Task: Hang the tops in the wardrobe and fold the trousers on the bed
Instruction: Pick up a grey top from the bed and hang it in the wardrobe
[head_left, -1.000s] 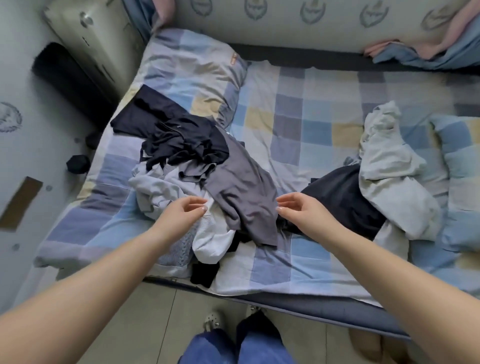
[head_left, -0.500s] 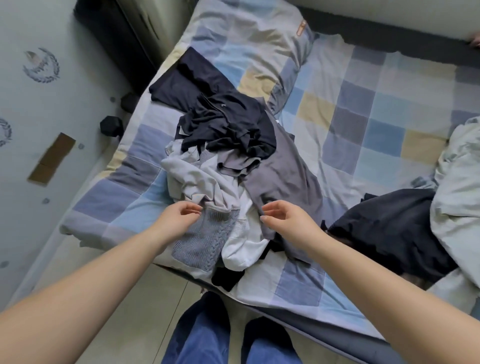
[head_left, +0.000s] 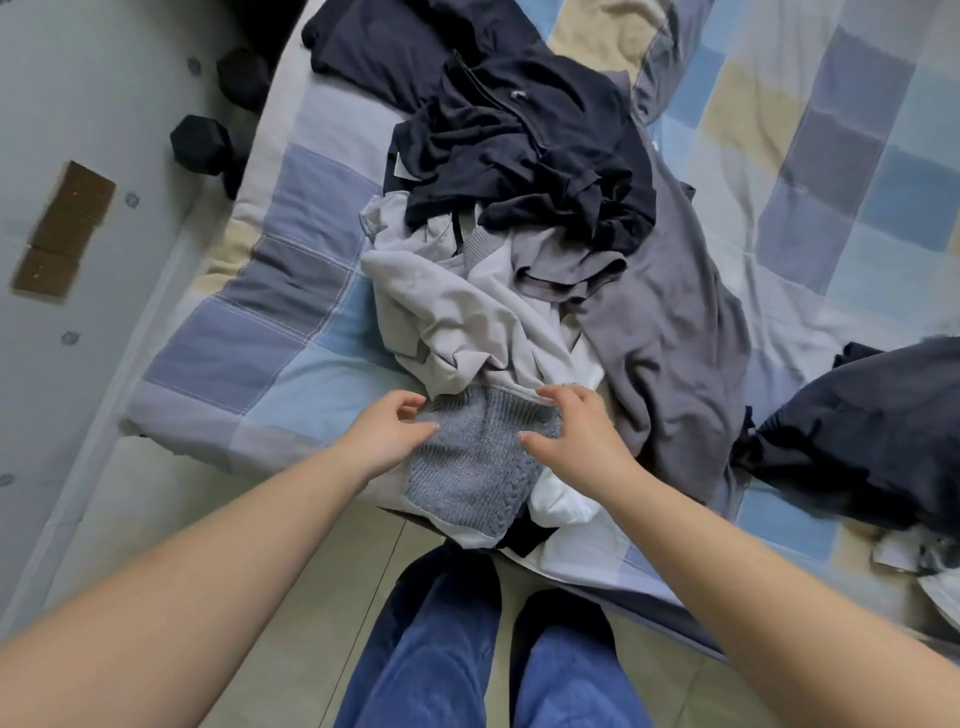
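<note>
— Standing at the bed (head_left: 249, 332): where's the grey knit top (head_left: 467, 462)?
— Front edge, under the clothes pile (head_left: 519, 249).
— Hands?
— Left hand (head_left: 387, 434), right hand (head_left: 576, 426) on it; fingers loosely bent, apparently not yet gripping.

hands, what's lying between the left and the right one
In the head view, the grey-blue knit garment spans the stretch between the left hand and the right hand; nothing else lies there.
</note>
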